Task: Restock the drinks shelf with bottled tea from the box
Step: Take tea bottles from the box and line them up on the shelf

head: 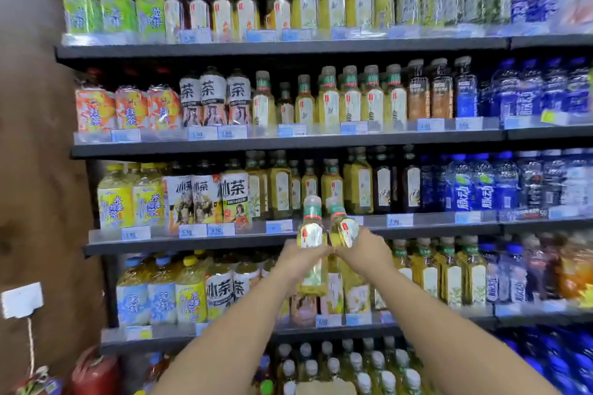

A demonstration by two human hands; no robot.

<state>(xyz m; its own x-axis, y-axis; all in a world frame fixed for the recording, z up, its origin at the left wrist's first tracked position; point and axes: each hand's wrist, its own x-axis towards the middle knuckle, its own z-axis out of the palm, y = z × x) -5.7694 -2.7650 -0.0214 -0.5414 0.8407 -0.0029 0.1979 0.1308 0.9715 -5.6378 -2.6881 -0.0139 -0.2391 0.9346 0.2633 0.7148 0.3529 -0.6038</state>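
My left hand [296, 261] grips a bottle of yellow-green tea [310, 236] with a white label and grey cap, held upright. My right hand [365, 250] grips a second bottle of the same tea [343, 228], tilted slightly left. Both bottles are side by side, touching, raised in front of the edge of the third shelf [224, 242]. Just behind them on that shelf stand matching tea bottles [309, 184]. At the bottom, several grey-capped tea bottles [356, 365] stand packed together; the box around them is not clearly visible.
Five dark shelves are packed with bottled drinks: green, orange and yellow teas on the left, blue water bottles [475, 186] on the right. Price tags line the shelf edges. A brown wall [38, 170] with a white socket [22, 300] is at left, a red extinguisher [94, 372] below it.
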